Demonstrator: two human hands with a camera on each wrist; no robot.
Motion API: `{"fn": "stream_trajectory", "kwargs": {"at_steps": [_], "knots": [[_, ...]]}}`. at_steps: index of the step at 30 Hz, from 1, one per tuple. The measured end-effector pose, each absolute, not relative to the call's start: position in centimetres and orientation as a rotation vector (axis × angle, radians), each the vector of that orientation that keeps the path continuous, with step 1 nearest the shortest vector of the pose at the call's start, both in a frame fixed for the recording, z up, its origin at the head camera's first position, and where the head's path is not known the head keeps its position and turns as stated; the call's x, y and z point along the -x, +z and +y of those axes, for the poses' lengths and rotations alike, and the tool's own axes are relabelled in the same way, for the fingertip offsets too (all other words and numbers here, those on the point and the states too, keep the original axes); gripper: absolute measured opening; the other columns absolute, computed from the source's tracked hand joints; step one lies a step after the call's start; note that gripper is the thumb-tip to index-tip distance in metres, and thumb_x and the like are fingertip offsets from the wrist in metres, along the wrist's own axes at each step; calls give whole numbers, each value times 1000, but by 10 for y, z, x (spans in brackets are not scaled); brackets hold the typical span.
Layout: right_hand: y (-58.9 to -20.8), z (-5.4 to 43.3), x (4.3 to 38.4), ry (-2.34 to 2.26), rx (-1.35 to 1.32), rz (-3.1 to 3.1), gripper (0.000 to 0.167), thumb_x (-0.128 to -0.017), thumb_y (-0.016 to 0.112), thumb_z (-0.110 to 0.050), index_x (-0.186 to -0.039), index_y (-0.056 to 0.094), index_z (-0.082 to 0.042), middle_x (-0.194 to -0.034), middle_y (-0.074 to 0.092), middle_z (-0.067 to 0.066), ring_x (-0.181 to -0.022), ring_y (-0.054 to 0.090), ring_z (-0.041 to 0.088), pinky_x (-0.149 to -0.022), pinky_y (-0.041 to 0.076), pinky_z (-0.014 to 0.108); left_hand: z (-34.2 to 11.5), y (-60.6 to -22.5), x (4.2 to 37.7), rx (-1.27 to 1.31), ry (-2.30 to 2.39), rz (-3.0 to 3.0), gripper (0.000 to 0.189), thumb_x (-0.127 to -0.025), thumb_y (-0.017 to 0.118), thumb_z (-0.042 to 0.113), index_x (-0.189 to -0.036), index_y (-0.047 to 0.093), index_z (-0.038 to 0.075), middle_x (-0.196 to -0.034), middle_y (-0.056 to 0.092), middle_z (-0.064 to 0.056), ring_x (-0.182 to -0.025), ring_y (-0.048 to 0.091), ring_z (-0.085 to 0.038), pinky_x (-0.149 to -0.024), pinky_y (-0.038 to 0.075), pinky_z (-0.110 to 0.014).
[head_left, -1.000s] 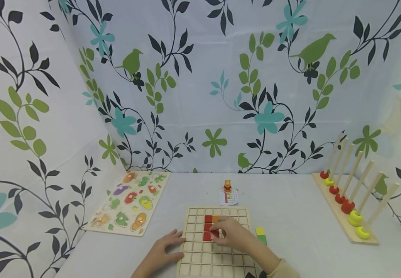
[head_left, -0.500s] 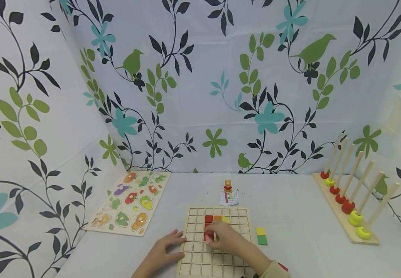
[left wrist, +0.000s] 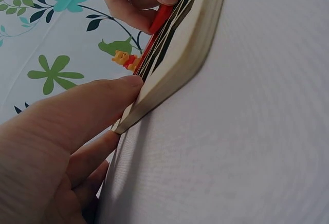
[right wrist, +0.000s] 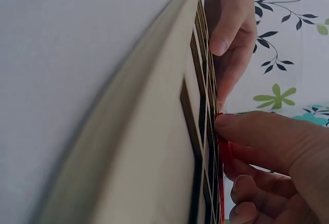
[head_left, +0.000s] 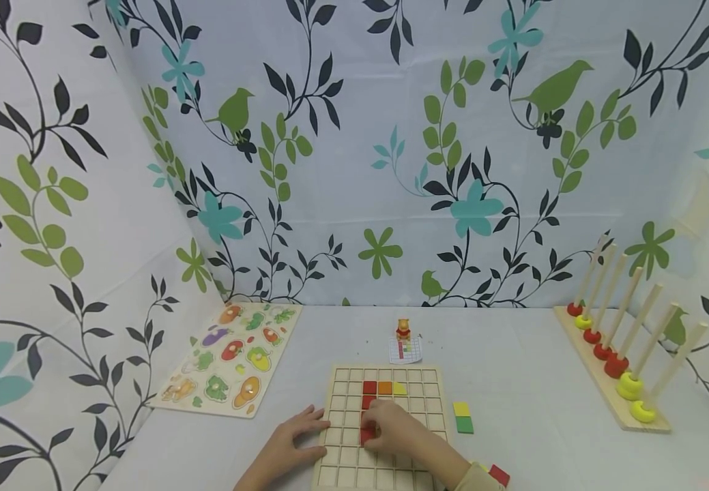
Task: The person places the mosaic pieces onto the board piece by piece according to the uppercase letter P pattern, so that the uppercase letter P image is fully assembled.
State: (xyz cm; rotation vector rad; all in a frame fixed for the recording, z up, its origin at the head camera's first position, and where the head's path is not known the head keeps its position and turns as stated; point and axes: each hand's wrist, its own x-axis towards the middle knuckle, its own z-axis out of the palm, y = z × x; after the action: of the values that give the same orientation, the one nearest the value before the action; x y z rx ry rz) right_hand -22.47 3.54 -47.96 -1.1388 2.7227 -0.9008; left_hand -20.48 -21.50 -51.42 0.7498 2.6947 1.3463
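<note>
A wooden grid board (head_left: 338, 475) lies on the white table. My right hand (head_left: 394, 427) pinches a red square tile (head_left: 368, 435) between thumb and fingertips, low over a square left of the board's centre. In the right wrist view that red tile (right wrist: 225, 152) stands at the grid lines, partly hidden by the fingers. Above it in the same column are more red tiles (head_left: 369, 387), partly covered by the hand. An orange tile (head_left: 385, 387) and a yellow tile (head_left: 399, 388) continue the top row. My left hand (head_left: 289, 440) touches the board's left edge with extended fingers and thumb.
Loose yellow (head_left: 461, 408) and green (head_left: 465, 425) tiles lie right of the board; a red tile (head_left: 499, 475) shows beside the right sleeve. Behind are a pattern card (head_left: 404, 351) and small bear figure (head_left: 402, 329). A vegetable puzzle (head_left: 231, 368) lies left, a peg stand (head_left: 606, 382) right.
My right hand has moved slightly down and left over the board with the red tile, uncovering the orange and yellow tiles. The red tile by the sleeve has come into view. The left hand stays put.
</note>
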Motion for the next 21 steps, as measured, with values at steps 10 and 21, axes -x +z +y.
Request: {"fn": "stream_trajectory", "kwargs": {"at_steps": [10, 21], "knots": [[-483, 34, 226, -930, 1082, 2727, 16, -71, 75, -16, -83, 67, -9, -72, 47, -12, -63, 41, 2, -54, 41, 14, -214, -516, 206, -781, 1323, 2729, 40, -76, 70, 34, -110, 64, 14, -125, 51, -7, -121, 36, -36, -95, 27, -56], [-482, 34, 225, -898, 1094, 2735, 17, -70, 76, -16, -82, 66, -9, -74, 48, -13, -65, 41, 1, -58, 41, 14, -215, -518, 207, -791, 1301, 2740, 39, -77, 69, 34, -109, 64, 13, -125, 52, -9, -120, 37, -38, -95, 28, -57]]}}
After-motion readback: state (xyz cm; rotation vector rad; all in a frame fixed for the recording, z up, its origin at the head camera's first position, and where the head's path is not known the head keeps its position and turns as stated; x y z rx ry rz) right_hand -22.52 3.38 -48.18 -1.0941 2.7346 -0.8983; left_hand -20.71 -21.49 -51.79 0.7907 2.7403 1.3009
